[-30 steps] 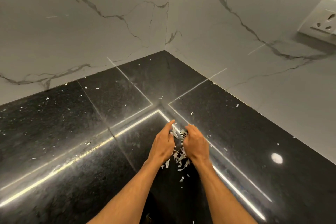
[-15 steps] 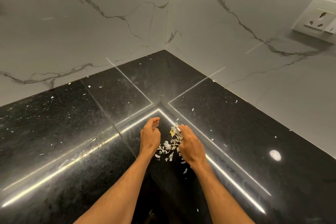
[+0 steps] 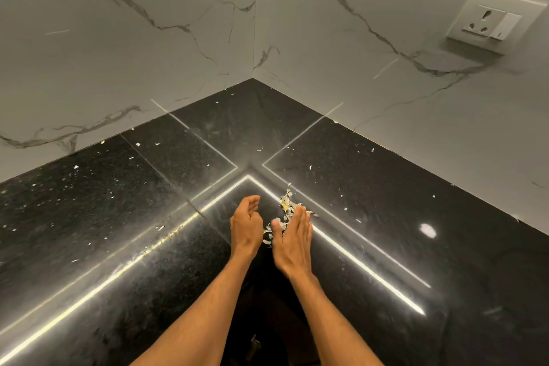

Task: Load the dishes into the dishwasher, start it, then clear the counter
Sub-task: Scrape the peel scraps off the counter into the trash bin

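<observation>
A person is sweeping a small pile of pale scraps (image 3: 286, 209) on a black surface (image 3: 386, 202) near the wall corner. The left hand (image 3: 246, 224) is cupping loosely, the right hand (image 3: 292, 239) lying flat and open, neither gripping. Closing both together would gather more.

One head-worn wide view looks forward and steeply down from close above the dark surface (image 3: 89, 217), facing its far corner where two marble walls (image 3: 148, 68) meet; a socket (image 3: 490, 22) sits far right.
</observation>
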A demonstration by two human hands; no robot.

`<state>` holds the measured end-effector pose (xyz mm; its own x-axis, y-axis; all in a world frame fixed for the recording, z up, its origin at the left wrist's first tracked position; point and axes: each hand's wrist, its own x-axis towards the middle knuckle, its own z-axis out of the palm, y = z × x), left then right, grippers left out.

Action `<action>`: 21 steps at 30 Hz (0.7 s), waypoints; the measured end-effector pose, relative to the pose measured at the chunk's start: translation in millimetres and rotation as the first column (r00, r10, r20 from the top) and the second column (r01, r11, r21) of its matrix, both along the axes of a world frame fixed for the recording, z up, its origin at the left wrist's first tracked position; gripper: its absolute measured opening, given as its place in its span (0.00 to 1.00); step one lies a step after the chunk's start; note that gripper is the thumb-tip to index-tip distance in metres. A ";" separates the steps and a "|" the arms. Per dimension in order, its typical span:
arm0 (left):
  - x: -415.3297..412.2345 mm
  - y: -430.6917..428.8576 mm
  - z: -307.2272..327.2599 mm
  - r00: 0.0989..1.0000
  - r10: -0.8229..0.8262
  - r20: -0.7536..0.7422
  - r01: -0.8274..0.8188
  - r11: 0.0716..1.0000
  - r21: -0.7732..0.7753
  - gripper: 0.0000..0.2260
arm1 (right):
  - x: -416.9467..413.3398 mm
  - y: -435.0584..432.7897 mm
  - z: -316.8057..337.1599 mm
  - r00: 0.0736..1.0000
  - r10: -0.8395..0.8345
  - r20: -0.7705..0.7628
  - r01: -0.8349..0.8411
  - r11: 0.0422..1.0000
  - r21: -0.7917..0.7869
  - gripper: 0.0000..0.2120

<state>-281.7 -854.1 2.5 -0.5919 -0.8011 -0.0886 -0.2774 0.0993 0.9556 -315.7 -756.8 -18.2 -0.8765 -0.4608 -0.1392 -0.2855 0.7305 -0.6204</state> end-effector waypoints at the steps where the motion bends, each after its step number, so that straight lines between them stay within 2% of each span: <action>1: 2.2 -2.3 -0.2 1.000 -0.001 -0.002 0.001 1.000 0.000 0.22 | -0.2 1.6 0.3 1.000 0.009 -0.021 -0.009 1.000 -0.013 0.35; 4: 4.4 -9.2 -0.1 1.000 0.005 -0.011 -0.005 1.000 -0.003 0.21 | 1.3 16.9 0.3 0.993 -0.085 -0.077 0.089 0.995 0.046 0.39; 7: 4.3 -5.6 -0.8 1.000 0.002 -0.012 -0.002 1.000 0.017 0.20 | 7.7 39.9 -5.0 0.966 -0.252 -0.058 0.258 0.956 0.141 0.41; 9: 2.5 0.0 0.6 0.999 0.012 -0.033 -0.010 0.999 0.054 0.20 | 12.2 46.7 -9.1 0.955 -0.290 -0.065 0.298 0.936 0.187 0.42; 11: 0.8 3.7 1.8 0.998 0.036 -0.060 -0.030 0.994 0.103 0.19 | 19.1 39.1 -9.0 0.965 -0.248 -0.087 0.261 0.944 0.201 0.43; 16: 4.0 0.8 -1.6 0.984 0.136 -0.115 -0.101 0.959 0.263 0.18 | 25.3 5.4 -7.8 0.994 -0.007 -0.112 0.026 0.985 0.173 0.50; 18: 5.7 -6.0 -1.6 0.977 0.167 -0.133 -0.116 0.939 0.324 0.17 | 8.0 -1.4 -7.6 0.994 0.026 -0.110 -0.014 0.994 0.107 0.47; 21: 7.9 -16.9 2.4 0.966 0.209 -0.154 -0.129 0.903 0.410 0.15 | -31.8 -8.0 -3.0 0.993 0.006 -0.115 -0.004 1.000 0.022 0.36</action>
<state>-273.8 -871.0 4.8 -0.4879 -0.8133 -0.3171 -0.0658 -0.3279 0.9424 -347.5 -764.8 -21.1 -0.8850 -0.4632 -0.0475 -0.3580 0.7421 -0.5667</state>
